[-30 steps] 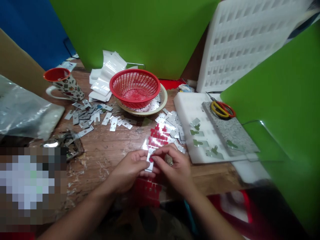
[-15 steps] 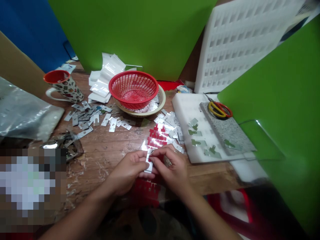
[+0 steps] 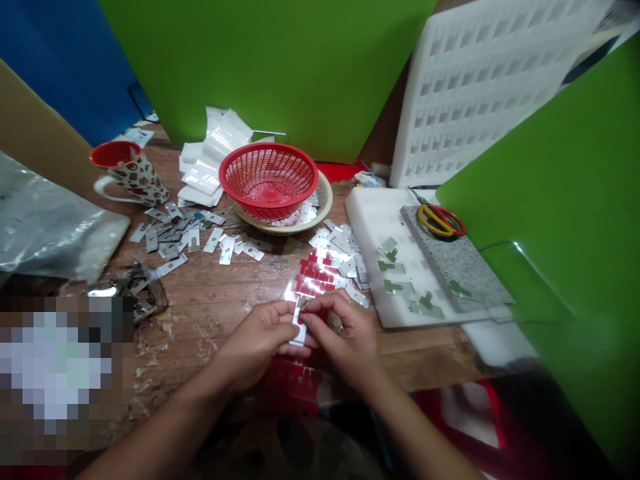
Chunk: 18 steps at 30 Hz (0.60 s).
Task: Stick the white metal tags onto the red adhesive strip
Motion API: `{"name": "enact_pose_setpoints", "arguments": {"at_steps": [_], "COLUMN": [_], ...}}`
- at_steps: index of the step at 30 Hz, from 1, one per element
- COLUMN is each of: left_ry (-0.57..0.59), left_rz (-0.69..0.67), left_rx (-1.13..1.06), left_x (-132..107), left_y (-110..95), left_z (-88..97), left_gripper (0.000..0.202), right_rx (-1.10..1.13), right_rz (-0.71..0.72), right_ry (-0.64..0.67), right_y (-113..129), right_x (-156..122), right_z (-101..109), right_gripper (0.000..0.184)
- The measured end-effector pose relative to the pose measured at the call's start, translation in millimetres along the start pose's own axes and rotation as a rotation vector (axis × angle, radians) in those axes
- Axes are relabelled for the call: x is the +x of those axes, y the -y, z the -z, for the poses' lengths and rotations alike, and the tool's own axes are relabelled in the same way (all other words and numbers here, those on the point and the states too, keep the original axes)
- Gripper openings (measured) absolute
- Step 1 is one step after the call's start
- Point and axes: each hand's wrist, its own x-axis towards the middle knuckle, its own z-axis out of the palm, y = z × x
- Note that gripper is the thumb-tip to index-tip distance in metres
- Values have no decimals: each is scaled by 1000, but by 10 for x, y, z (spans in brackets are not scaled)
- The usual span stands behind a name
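Observation:
My left hand (image 3: 267, 333) is closed round a small flat metal plate (image 3: 297, 335), pale and upright between thumb and fingers. At the plate's upper end, the thumb and forefinger of my right hand (image 3: 345, 333) are pinched together. A small spot of red shows by these fingertips; what exactly they pinch is too small to make out. A bit of metal shows among the right hand's curled fingers. Beneath both hands lies a glossy sheet of red T-shaped stickers (image 3: 316, 272), partly covered by them. Loose metal plates (image 3: 343, 243) are heaped just beyond the right hand.
A red basket (image 3: 270, 177) sits in a cream one (image 3: 325, 200). More plates (image 3: 173, 233) lie near a patterned mug (image 3: 143, 180). At right, a white foam block (image 3: 367, 220) bears a grey slab (image 3: 440, 260), scissors (image 3: 440, 220) and several greenish pieces (image 3: 397, 287). Green panels (image 3: 270, 67) stand behind.
Both hands keep nearly the same hold on the plate. The right fingertips have shifted very slightly at its upper end, and the whole view has moved a little.

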Motion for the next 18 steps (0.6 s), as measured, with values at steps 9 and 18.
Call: {"name": "enact_pose_setpoints", "arguments": {"at_steps": [9, 18], "left_ry": [5, -3], "left_rz": [-1, -5], "left_rx": [2, -8], "left_x": [3, -6], "left_y": [-4, 7], "left_z": [3, 8], "left_gripper": [27, 26], "right_rx": [-17, -44], "right_rz": [14, 50], "right_ry": [-3, -12], "right_y": [-7, -11], "right_x": [-7, -36], "right_z": [-13, -33], "right_gripper": [8, 8]}}
